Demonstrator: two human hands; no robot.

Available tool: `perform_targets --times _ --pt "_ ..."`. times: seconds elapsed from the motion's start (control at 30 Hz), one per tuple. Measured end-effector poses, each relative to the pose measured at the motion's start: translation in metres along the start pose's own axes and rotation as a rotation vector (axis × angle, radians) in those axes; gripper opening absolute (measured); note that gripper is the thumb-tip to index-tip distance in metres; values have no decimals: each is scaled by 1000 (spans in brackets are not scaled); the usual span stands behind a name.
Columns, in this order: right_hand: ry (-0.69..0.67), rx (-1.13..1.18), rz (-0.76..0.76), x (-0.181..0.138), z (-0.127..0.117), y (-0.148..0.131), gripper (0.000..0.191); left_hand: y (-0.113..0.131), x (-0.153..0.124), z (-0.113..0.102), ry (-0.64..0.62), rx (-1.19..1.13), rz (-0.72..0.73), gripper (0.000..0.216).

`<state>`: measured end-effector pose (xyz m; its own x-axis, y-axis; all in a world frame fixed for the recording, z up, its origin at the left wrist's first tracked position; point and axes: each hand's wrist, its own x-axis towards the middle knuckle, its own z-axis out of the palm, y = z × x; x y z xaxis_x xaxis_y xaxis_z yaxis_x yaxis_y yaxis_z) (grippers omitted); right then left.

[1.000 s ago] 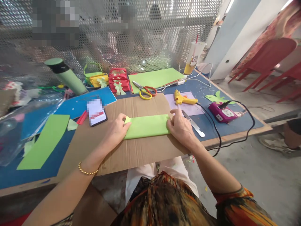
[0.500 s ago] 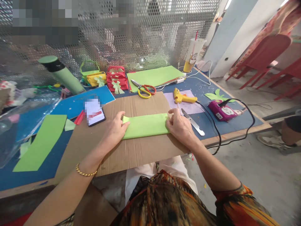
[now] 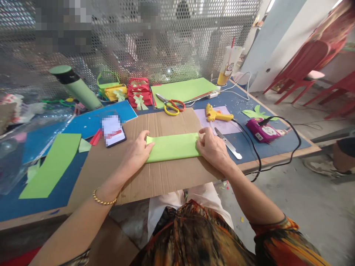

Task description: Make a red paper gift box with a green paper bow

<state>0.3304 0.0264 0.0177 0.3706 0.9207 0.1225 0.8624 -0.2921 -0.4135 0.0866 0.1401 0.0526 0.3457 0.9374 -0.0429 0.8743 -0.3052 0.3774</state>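
Note:
A folded strip of light green paper (image 3: 172,147) lies across a brown cardboard sheet (image 3: 149,177) on the blue table. My left hand (image 3: 135,153) rests on the strip's left end, fingers curled and pressing it flat. My right hand (image 3: 212,147) pinches the strip's right end with thumb and fingers. Both hands hold the paper down against the cardboard.
A metal blade (image 3: 229,144), yellow glue gun (image 3: 216,115) with black cord, pink device (image 3: 262,131), scissors (image 3: 172,106), phone (image 3: 113,130), green paper sheets (image 3: 52,164), small paper baskets (image 3: 137,94), a green bottle (image 3: 74,87) and a drink cup (image 3: 227,66) surround the cardboard. Red chairs (image 3: 302,72) stand at right.
Both hands stay on the ends of the green strip; only slight finger shifts and small camera movement.

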Motion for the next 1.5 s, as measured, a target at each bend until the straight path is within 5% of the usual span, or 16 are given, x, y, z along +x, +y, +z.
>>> perform_targets --times 0.63,1.13,1.5 --pt "10 -71 -21 2 2 7 38 -9 2 10 16 7 40 48" --pt "-4 -104 -14 4 2 8 40 -10 2 17 43 29 -7 73" --pt "-114 -139 64 3 -11 -8 42 1 -7 10 4 98 -57 48"
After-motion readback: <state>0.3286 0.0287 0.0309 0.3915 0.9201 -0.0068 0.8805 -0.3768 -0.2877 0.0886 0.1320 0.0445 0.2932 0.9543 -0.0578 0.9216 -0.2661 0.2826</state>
